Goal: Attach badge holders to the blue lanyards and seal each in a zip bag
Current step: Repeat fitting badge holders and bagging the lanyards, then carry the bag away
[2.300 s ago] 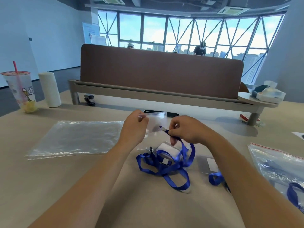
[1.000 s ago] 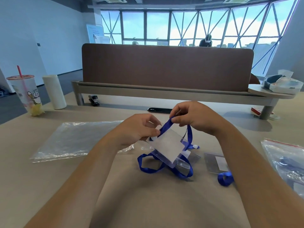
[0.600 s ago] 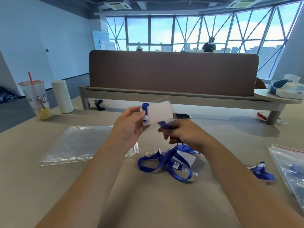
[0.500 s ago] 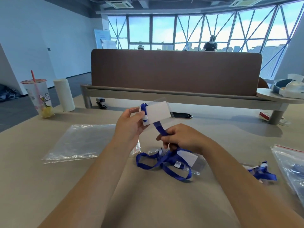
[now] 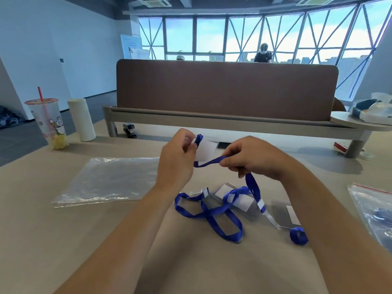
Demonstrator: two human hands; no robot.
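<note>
Far left of the frame, a plastic drink cup (image 5: 47, 122) with a red straw stands on the table (image 5: 42, 240), and just beside it to the right a white roll (image 5: 81, 119) stands upright. Right of that, under the brown divider panel (image 5: 227, 90), a black stapler (image 5: 129, 130) sits at the back edge.

Moving in, an empty clear zip bag (image 5: 108, 181) lies flat at centre left, its right edge disappearing behind the left forearm.

Now the action, dead centre and lifted off the table: the left hand (image 5: 177, 164) pinches the left edge of a clear badge holder (image 5: 205, 150) with a white card inside, thumb and fingers closed on it where the blue strap's end meets it. The right hand (image 5: 252, 158) is closed on the blue lanyard (image 5: 209, 211), fingertips gripping the strap just below the holder. From that hand the strap drops down to the table and piles into loose loops at lower centre.

Under and around those loops lie more badge holders (image 5: 283, 215), clear with white cards, some overlapped by the strap. A small blue curl of a second lanyard (image 5: 298, 236) rests beside the right forearm.

Far right edge, a red-sealed filled zip bag (image 5: 375, 211) lies with blue straps showing dimly inside.
</note>
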